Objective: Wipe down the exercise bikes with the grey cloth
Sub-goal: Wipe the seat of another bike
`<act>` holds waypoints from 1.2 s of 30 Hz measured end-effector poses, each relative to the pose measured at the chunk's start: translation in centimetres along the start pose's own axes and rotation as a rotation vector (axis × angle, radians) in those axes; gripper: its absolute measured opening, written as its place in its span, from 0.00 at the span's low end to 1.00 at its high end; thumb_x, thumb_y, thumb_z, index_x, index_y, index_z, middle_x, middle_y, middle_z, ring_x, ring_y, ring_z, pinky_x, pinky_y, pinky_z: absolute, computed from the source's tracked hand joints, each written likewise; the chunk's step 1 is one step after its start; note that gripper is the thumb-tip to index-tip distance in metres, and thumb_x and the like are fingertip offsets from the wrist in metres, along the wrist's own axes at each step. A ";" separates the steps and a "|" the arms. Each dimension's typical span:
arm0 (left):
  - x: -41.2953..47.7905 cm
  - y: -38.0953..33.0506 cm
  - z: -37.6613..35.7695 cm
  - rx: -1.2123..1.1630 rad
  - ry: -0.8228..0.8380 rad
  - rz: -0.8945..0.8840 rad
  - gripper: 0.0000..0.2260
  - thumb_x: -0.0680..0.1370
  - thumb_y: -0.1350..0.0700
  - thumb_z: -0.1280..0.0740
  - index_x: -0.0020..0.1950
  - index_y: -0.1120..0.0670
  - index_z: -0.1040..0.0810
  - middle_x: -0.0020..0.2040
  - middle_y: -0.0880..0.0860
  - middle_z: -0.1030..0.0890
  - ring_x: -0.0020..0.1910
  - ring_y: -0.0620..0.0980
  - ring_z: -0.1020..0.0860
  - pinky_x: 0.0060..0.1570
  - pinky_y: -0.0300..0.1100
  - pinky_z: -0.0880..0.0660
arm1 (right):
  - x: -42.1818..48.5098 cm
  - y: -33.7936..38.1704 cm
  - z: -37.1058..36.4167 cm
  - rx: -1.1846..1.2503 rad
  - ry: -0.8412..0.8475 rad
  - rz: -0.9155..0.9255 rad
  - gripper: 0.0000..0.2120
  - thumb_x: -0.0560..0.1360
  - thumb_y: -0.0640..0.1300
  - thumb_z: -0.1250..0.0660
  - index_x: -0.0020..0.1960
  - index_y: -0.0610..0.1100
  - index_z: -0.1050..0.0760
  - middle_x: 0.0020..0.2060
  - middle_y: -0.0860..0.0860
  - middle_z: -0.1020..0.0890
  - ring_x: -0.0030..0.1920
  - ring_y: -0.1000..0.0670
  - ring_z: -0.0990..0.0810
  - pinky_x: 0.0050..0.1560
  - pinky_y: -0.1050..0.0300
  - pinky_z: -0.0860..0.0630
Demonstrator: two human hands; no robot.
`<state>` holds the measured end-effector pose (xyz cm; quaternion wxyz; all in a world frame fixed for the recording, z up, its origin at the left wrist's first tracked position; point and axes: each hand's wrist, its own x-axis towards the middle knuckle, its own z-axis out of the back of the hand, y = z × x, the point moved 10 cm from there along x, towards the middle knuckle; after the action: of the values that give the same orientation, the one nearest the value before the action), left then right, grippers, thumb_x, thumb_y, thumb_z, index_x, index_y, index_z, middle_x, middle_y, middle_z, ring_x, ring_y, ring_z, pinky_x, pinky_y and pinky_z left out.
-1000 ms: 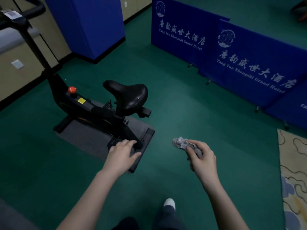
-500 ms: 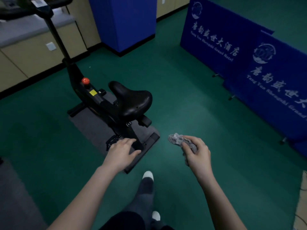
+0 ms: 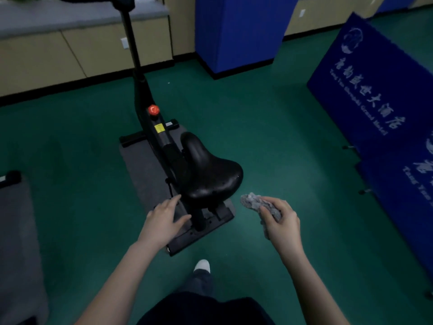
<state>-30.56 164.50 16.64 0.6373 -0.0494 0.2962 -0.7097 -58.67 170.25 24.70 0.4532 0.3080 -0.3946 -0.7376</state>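
Grey cloth (image 3: 253,201) — clenched in right hand (image 3: 281,222) grip | left hand (image 3: 162,219) relaxed near saddle (image 3: 210,177)

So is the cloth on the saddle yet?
No, the cloth is bunched in the right hand, just right of the saddle, with a strip of green floor showing between them.
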 end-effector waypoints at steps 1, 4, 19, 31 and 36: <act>0.3 0.4 0.6 -0.028 -0.021 0.027 0.30 0.77 0.41 0.38 0.75 0.50 0.41 0.70 0.52 0.30 0.68 0.52 0.32 0.65 0.49 0.35 | 1.0 0.1 -0.6 0.005 0.017 -0.011 0.09 0.75 0.38 0.32 0.50 0.51 0.20 0.48 0.57 0.21 0.50 0.55 0.22 0.52 0.58 0.26; 0.9 1.1 1.6 -0.118 -0.068 0.097 0.31 0.77 0.41 0.37 0.76 0.50 0.42 0.70 0.51 0.31 0.69 0.51 0.33 0.66 0.50 0.36 | 3.8 1.6 -2.5 0.000 0.079 0.022 0.08 0.75 0.38 0.32 0.51 0.49 0.19 0.48 0.55 0.21 0.50 0.53 0.21 0.52 0.56 0.24; 2.0 -1.0 -0.4 -0.465 -0.240 0.332 0.39 0.69 0.31 0.42 0.75 0.47 0.41 0.70 0.46 0.33 0.70 0.45 0.36 0.70 0.44 0.38 | 16.5 11.7 -14.1 -0.048 0.482 0.503 0.08 0.76 0.35 0.34 0.54 0.40 0.20 0.52 0.48 0.22 0.50 0.60 0.25 0.53 0.77 0.34; 1.6 -1.9 -0.9 -0.544 -0.558 0.530 0.33 0.70 0.36 0.37 0.71 0.51 0.32 0.66 0.45 0.30 0.67 0.44 0.33 0.70 0.38 0.39 | 14.4 13.4 -26.5 -0.414 0.994 1.186 0.10 0.77 0.38 0.35 0.58 0.40 0.21 0.56 0.46 0.19 0.61 0.45 0.26 0.67 0.56 0.39; 3.3 -0.8 -0.6 -0.584 -0.585 0.530 0.29 0.72 0.36 0.40 0.67 0.51 0.27 0.62 0.45 0.26 0.64 0.43 0.31 0.67 0.38 0.37 | 11.1 11.1 -26.6 -0.506 1.199 1.404 0.09 0.74 0.35 0.33 0.52 0.42 0.20 0.50 0.48 0.18 0.57 0.44 0.23 0.62 0.53 0.37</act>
<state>-32.15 161.70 15.51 0.8122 -0.3461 0.2936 -0.3666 -36.75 149.01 19.85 0.9719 0.2205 -0.0204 -0.0805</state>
